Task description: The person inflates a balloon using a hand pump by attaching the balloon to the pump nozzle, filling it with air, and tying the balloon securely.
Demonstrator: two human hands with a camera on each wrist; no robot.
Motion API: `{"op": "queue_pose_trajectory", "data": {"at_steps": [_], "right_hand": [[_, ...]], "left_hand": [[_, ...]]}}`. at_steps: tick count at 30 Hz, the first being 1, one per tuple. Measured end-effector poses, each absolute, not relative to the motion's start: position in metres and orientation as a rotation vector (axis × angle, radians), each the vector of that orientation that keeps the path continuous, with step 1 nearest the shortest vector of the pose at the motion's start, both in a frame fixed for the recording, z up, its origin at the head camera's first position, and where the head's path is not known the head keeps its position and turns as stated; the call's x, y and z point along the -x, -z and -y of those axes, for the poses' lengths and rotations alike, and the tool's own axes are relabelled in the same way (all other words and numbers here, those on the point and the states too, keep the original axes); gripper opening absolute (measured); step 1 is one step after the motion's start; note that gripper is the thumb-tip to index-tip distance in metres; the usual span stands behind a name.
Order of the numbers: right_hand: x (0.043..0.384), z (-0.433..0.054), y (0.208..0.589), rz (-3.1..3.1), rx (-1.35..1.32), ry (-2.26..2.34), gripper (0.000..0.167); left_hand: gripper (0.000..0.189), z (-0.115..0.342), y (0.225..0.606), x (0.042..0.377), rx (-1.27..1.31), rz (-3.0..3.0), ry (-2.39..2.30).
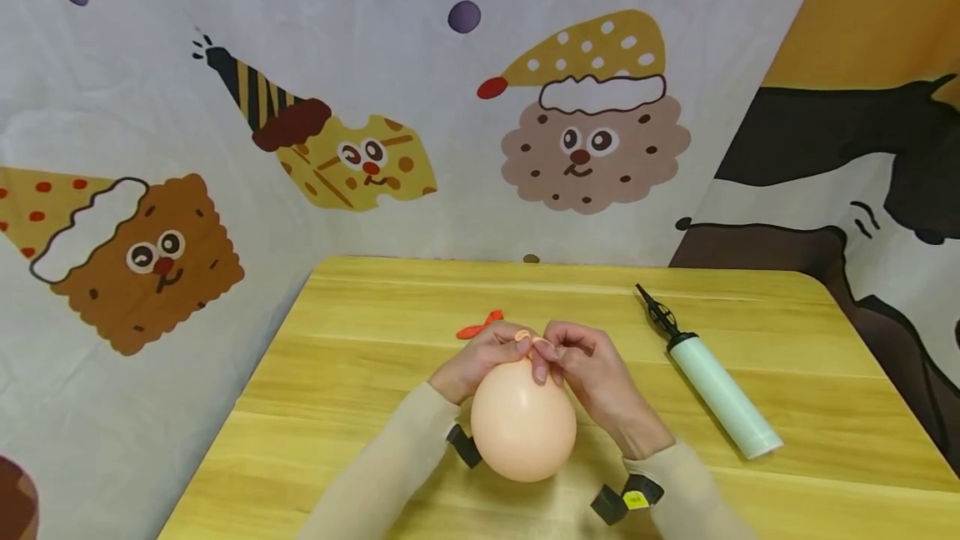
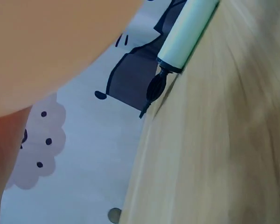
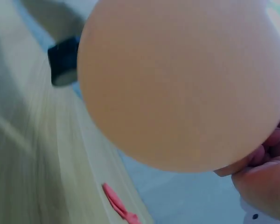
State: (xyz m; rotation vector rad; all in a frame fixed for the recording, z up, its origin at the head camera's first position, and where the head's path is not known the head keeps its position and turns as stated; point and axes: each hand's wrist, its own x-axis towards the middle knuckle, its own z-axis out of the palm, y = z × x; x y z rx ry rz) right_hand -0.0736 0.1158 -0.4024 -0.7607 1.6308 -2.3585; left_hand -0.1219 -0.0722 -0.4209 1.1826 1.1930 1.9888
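An inflated peach balloon (image 1: 522, 427) hangs below both hands, its neck upward, over the near middle of the table. With thumb and fingers my left hand (image 1: 483, 359) pinches the neck from the left. My right hand (image 1: 603, 382) grips the neck's rim from the other side, its fingertips meeting those of the left. A small loop of the neck (image 1: 522, 335) shows above the fingers. In the right wrist view the round balloon (image 3: 182, 88) covers most of the hands' work; its curved side (image 2: 51, 42) fills the upper left of the left wrist view.
Just behind the hands lies a flat red balloon (image 1: 480, 327) on the wooden table (image 1: 360, 373). A pale green hand pump (image 1: 723, 394) with a black nozzle rests at the right. A printed cloth (image 1: 465, 148) hangs behind the table's far edge.
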Motion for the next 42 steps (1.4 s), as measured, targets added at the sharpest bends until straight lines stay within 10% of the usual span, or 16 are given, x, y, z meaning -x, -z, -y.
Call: {"op": "queue_pose_trajectory", "data": {"at_steps": [10, 42], "right_hand": [[0.077, -0.130, 0.401, -1.265, 0.579, 2.414, 0.025], [0.080, -0.121, 0.408, -1.094, 0.426, 2.371, 0.028]], "left_hand": [[0.054, 0.060, 0.410, 0.110, -1.056, -1.455, -2.095], [0.019, 0.064, 0.415, 0.089, -0.582, -1.474, -2.307]]}}
